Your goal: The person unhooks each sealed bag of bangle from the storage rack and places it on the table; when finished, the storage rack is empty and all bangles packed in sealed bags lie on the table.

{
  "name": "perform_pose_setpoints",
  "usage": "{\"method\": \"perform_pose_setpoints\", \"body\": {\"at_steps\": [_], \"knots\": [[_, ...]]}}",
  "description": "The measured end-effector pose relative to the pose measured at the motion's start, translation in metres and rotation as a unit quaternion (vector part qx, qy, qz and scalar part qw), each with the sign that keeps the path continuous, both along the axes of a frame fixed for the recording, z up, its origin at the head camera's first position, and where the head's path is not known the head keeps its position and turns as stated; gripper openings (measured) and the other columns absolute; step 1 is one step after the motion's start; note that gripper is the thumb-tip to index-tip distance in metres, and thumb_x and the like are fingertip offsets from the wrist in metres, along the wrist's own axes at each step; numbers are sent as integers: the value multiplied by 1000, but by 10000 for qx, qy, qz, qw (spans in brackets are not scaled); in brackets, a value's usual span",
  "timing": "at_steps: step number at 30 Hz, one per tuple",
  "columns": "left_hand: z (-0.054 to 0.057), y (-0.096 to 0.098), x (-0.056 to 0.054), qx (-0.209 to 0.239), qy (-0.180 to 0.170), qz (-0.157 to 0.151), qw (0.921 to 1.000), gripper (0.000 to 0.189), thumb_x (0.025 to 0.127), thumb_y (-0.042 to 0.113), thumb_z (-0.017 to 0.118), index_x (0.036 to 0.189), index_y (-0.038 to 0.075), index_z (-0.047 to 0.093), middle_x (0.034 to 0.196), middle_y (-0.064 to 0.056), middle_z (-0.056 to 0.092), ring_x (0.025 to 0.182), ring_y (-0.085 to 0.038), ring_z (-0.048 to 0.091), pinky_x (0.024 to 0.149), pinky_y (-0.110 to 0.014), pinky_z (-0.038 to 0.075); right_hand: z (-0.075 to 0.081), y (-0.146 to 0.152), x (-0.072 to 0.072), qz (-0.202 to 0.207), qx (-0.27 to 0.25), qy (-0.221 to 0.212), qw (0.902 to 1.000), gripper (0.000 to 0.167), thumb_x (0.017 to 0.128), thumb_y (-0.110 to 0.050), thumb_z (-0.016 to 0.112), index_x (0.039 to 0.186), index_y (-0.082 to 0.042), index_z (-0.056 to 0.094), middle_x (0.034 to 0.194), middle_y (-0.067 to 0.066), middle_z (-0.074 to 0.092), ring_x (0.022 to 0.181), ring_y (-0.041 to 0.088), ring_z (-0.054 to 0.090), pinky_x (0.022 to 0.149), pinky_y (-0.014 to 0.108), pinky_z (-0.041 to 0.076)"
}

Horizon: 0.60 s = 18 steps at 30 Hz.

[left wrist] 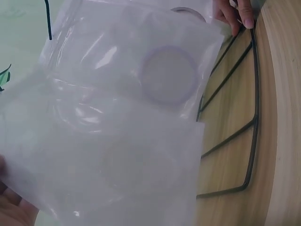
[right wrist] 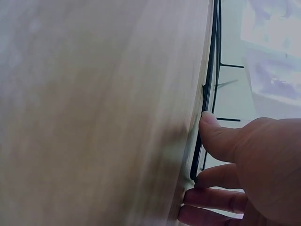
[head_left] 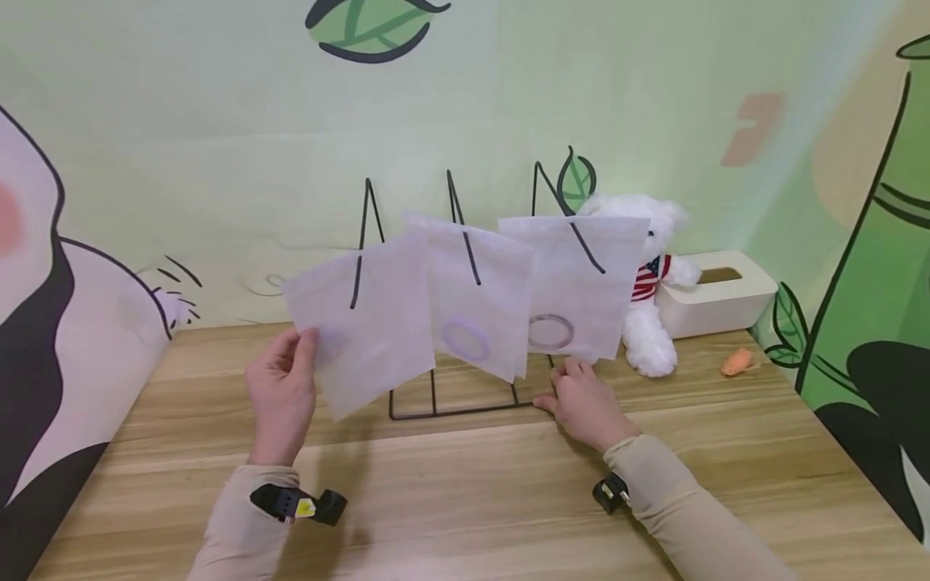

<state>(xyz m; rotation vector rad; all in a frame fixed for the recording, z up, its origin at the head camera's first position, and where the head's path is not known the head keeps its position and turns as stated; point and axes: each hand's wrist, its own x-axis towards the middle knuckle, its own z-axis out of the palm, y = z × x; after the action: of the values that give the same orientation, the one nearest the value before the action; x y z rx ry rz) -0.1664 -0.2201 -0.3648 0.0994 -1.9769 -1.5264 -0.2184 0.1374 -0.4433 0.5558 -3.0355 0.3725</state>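
Note:
A black wire display rack [head_left: 465, 412] stands on the wooden table, with three frosted plastic bags hung from its long hooks. The left bag [head_left: 374, 323] swings out at an angle; my left hand [head_left: 285, 391] pinches its left edge between thumb and fingers. A faint pale ring shows through it in the left wrist view. Inside the middle bag [head_left: 490, 266] lies a lilac bangle [head_left: 465, 339], and inside the right bag [head_left: 588, 298] a darker greyish bangle [head_left: 550, 332]. Low at the rack's right front corner, my right hand [head_left: 590, 406] grips the base wire, thumb on the front bar [right wrist: 209, 101].
Behind the right bag sits a white teddy bear [head_left: 649, 343] with a striped bow. A white tissue box [head_left: 748, 290] stands beside it, and a small orange object [head_left: 737, 361] lies near the table's right edge. A printed cloth wall [head_left: 240, 161] rises directly behind the table.

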Motion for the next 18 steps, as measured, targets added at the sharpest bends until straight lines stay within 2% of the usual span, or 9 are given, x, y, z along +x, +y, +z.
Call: {"method": "perform_pose_setpoints", "body": {"at_steps": [8,15,18], "knots": [[4,6,6,206,-76,-10,9998,28,98,24,59,106,-1,69,86,2,70,78,-9,65,67,-19,53,-2,1,-1,37,-74,66,9999,40,90,-38,68,104,0,66,101,10,50,100,30,48,74,51,53],[5,8,8,260,-84,-55,9996,27,98,22,59,105,-3,68,83,3,69,77,-9,64,65,-18,53,-2,1,-1,29,-110,18,9999,47,90,-39,68,112,3,66,104,12,51,100,30,48,76,52,53],[5,8,9,266,-101,-79,9996,28,99,23,58,105,-3,67,82,2,68,78,-10,64,66,-19,53,-3,1,-1,14,-113,6,9999,46,90,-39,69,111,2,66,104,11,51,100,31,49,76,52,53]]}}
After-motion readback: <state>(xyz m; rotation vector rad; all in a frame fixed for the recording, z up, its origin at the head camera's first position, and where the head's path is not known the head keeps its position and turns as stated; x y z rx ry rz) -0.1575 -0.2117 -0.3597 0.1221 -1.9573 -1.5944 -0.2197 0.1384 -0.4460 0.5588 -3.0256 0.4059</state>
